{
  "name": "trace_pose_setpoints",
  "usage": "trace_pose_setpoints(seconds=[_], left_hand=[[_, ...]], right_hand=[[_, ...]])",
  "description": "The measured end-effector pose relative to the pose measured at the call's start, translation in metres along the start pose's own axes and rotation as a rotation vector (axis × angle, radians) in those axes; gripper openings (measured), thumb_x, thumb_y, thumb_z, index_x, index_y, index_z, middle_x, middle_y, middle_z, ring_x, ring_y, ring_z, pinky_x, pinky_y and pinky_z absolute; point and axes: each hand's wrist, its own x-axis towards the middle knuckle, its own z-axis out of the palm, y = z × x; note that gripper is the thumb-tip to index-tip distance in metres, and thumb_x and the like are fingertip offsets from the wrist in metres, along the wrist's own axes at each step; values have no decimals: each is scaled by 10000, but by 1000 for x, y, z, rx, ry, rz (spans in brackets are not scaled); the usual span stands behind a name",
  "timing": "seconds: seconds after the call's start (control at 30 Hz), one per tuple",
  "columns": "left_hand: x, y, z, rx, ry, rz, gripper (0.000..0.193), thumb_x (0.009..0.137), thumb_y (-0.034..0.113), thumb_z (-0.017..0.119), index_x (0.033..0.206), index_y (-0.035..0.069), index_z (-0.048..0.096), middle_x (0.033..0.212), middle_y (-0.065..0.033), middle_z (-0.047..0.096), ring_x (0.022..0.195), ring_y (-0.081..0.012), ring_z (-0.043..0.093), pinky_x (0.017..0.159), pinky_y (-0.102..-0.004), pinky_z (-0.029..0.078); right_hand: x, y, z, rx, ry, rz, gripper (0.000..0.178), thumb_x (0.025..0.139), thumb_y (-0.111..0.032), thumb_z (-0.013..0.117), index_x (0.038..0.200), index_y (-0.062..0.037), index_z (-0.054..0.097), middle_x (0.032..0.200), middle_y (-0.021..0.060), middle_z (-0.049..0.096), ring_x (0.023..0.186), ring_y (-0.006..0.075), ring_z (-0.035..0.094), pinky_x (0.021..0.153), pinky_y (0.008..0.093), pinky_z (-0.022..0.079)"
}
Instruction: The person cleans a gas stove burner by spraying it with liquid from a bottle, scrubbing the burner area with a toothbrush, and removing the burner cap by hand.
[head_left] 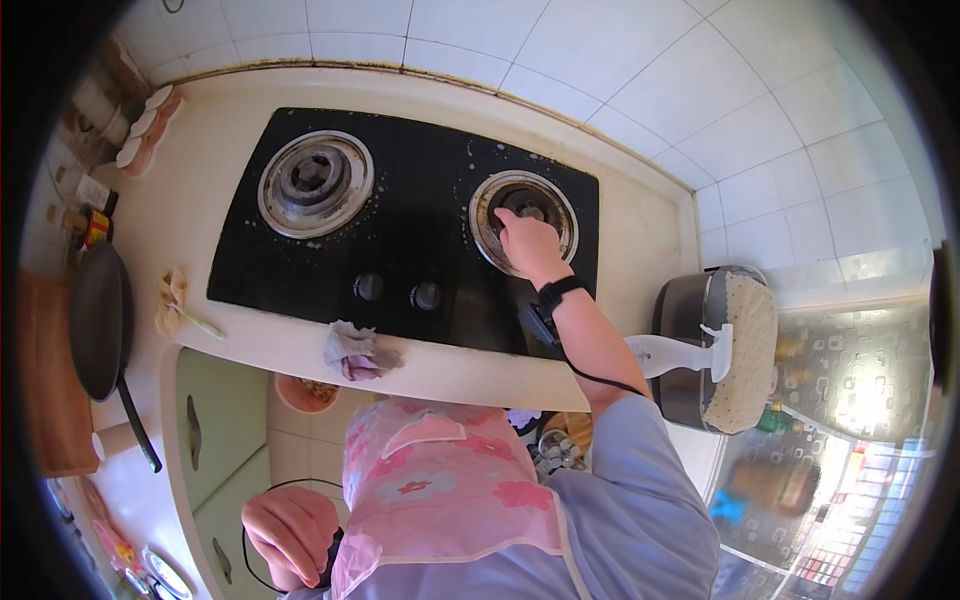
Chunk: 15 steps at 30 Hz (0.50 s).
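My right hand (pixel 530 246) reaches over the right gas burner (pixel 481 234) of a black glass cooktop (pixel 415 190). Its fingers are bent down against the burner's dark centre, partly hidden under the hand, so what they grip cannot be made out. A black band with a small device and a cable is on that wrist. My left hand (pixel 290 530) hangs low beside the pink flowered apron (pixel 430 490), fingers loosely curled with nothing visible in them. The left burner (pixel 318 184) has a steel ring; both burners and the glass carry whitish spots.
Two knobs (pixel 398 291) sit at the cooktop's front. A crumpled grey cloth (pixel 358 350) lies on the counter edge. To the right stand a dark boxy appliance (pixel 680 320) with a speckled cover and a white spray bottle (pixel 660 354). A black frying pan (pixel 101 322) is at left.
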Motion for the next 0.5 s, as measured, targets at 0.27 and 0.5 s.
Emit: trace_pose_setpoints(seconds=[0.27, 0.5], left_hand=[[-24, 8, -3, 31, 83, 46, 60, 782, 10, 682, 795, -40, 712, 745, -129, 665, 572, -207, 546, 492, -321, 397], [-7, -18, -33, -58, 201, -147, 82, 780, 47, 695, 715, 1, 677, 685, -100, 649, 543, -196, 543, 509, -320, 387]], right_hand=[[28, 34, -36, 238, 142, 347, 277, 850, -229, 501, 1063, -157, 663, 969, 132, 676, 911, 334, 636, 782, 436, 511], [-120, 19, -86, 484, 582, 304, 142, 925, -108, 538, 953, -25, 649, 725, 142, 622, 610, 226, 592, 598, 294, 461]])
